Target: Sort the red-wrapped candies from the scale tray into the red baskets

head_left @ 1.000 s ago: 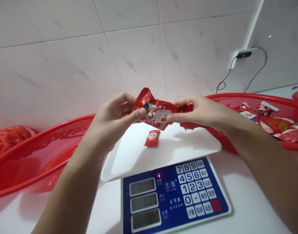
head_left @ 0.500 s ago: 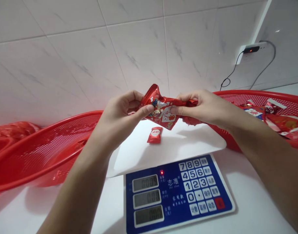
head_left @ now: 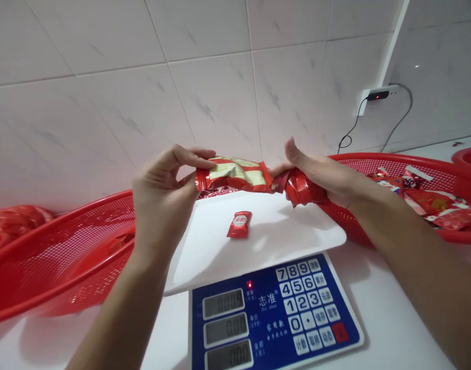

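Observation:
My left hand [head_left: 168, 180] pinches the crimped left end of a red snack packet [head_left: 239, 173], whose pale printed back faces me. Crumpled red wrapped packets [head_left: 303, 187] lie in my right hand [head_left: 316, 172], its fingers curled round them and its thumb raised. The snack packet's right end meets that hand. Both hands are above a digital scale [head_left: 272, 308] with a white tray [head_left: 297, 231]. One small red wrapped candy [head_left: 240, 224] lies on the tray, apart from my hands.
A red mesh basket [head_left: 66, 257] stands to the left of the scale, with red plastic inside. Another red basket [head_left: 374, 160] at the right holds several packets [head_left: 432, 200]. A socket with a plug [head_left: 378, 96] and cables is on the tiled wall behind.
The snack packet has turned over from its picture side to its pale back. My left hand has moved left to its end, and my right thumb has lifted off it. The view has shifted slightly.

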Demonstrator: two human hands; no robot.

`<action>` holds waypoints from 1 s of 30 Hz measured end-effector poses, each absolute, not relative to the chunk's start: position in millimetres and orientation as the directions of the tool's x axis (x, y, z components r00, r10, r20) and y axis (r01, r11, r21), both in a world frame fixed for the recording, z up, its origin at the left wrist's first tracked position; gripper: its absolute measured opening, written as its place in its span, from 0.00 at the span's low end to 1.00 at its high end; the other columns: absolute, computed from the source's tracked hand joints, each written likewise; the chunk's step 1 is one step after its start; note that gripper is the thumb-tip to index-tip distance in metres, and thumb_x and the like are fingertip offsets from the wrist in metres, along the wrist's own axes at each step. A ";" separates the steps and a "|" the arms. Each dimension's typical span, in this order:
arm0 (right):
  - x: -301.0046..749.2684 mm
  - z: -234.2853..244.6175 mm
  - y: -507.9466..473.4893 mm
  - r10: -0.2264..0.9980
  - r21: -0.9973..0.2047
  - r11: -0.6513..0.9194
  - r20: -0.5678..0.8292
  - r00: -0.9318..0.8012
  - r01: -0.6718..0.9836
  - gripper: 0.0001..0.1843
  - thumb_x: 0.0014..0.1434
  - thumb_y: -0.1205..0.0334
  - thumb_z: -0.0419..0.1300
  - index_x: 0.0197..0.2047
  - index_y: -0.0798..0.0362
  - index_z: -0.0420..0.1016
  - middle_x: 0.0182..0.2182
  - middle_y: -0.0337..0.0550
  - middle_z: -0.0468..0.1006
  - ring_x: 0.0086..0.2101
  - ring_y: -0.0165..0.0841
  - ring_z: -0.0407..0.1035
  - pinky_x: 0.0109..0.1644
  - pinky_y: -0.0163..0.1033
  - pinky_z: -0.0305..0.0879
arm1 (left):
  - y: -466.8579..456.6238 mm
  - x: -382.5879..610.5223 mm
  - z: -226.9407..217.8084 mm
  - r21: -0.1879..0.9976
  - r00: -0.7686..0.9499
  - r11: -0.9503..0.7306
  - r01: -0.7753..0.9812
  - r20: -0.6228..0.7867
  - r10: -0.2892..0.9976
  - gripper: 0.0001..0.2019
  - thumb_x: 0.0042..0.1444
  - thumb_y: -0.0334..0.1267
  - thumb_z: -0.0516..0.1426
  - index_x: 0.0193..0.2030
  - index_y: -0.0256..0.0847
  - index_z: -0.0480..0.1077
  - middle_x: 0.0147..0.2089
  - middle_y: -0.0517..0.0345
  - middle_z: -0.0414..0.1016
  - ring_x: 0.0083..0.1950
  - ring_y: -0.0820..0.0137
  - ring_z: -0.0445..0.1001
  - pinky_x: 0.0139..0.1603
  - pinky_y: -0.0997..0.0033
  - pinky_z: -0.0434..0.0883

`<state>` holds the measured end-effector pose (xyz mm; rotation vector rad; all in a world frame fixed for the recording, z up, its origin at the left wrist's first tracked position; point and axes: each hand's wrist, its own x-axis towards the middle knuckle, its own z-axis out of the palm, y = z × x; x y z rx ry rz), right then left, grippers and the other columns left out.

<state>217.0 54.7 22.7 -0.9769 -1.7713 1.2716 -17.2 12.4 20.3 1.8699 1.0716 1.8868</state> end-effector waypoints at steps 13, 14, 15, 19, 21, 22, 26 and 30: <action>192.3 12.7 55.2 0.878 -0.969 0.212 0.134 -0.459 0.123 0.13 0.57 0.62 0.72 0.44 0.57 0.83 0.24 0.37 0.75 0.21 0.23 0.66 0.23 0.27 0.62 | 23.2 -26.8 20.4 0.822 0.217 -0.331 0.464 0.257 0.942 0.14 0.57 0.46 0.66 0.42 0.37 0.77 0.37 0.52 0.83 0.35 0.67 0.78 0.35 0.71 0.75; 193.7 12.2 56.2 0.857 -0.964 0.229 0.134 -0.498 0.134 0.14 0.56 0.62 0.73 0.45 0.56 0.83 0.25 0.38 0.76 0.22 0.23 0.66 0.23 0.27 0.62 | 23.5 -27.1 19.5 0.788 0.236 -0.362 0.497 0.279 0.931 0.12 0.56 0.45 0.66 0.40 0.37 0.77 0.34 0.54 0.81 0.33 0.69 0.77 0.32 0.73 0.73; 195.3 11.5 57.5 0.834 -0.958 0.247 0.134 -0.535 0.145 0.15 0.55 0.61 0.73 0.46 0.56 0.84 0.26 0.38 0.76 0.22 0.23 0.66 0.24 0.28 0.63 | 23.7 -27.6 18.8 0.748 0.251 -0.398 0.530 0.311 0.917 0.11 0.57 0.44 0.65 0.39 0.38 0.76 0.32 0.56 0.80 0.32 0.69 0.75 0.30 0.73 0.70; 201.4 8.7 62.5 0.791 -0.939 0.293 0.132 -0.598 0.179 0.17 0.54 0.58 0.74 0.46 0.56 0.84 0.27 0.39 0.77 0.24 0.24 0.66 0.25 0.28 0.63 | 22.3 -30.3 19.5 0.656 0.316 -0.467 0.593 0.344 0.884 0.08 0.59 0.43 0.62 0.38 0.40 0.75 0.30 0.59 0.77 0.31 0.70 0.73 0.29 0.74 0.68; 203.3 8.6 63.2 0.788 -0.935 0.301 0.134 -0.600 0.185 0.17 0.55 0.56 0.74 0.45 0.56 0.84 0.28 0.40 0.77 0.24 0.23 0.66 0.26 0.29 0.63 | 21.1 -30.3 21.3 0.675 0.316 -0.447 0.587 0.317 0.894 0.09 0.59 0.44 0.63 0.39 0.40 0.75 0.32 0.58 0.78 0.33 0.69 0.74 0.29 0.74 0.68; 204.0 8.9 63.0 0.789 -0.935 0.300 0.134 -0.599 0.187 0.16 0.55 0.56 0.74 0.44 0.56 0.84 0.27 0.40 0.76 0.23 0.23 0.66 0.25 0.28 0.63 | 20.7 -29.7 22.0 0.691 0.312 -0.437 0.576 0.308 0.899 0.11 0.59 0.46 0.63 0.39 0.40 0.76 0.33 0.57 0.79 0.34 0.68 0.74 0.30 0.74 0.69; 206.5 10.8 60.6 0.797 -0.953 0.266 0.134 -0.590 0.142 0.18 0.57 0.50 0.73 0.42 0.56 0.81 0.24 0.39 0.74 0.21 0.24 0.64 0.21 0.28 0.59 | 21.0 -23.5 20.7 0.761 0.215 -0.426 0.489 0.368 0.905 0.20 0.62 0.56 0.60 0.33 0.39 0.74 0.29 0.58 0.74 0.29 0.72 0.70 0.26 0.77 0.66; 208.2 12.4 59.6 0.787 -0.967 0.239 0.141 -0.600 0.086 0.20 0.57 0.48 0.73 0.43 0.56 0.81 0.26 0.41 0.76 0.23 0.26 0.67 0.22 0.29 0.62 | 22.8 -20.1 16.8 0.833 0.174 -0.416 0.364 0.378 0.909 0.25 0.62 0.63 0.59 0.37 0.39 0.77 0.30 0.57 0.76 0.29 0.72 0.72 0.26 0.77 0.68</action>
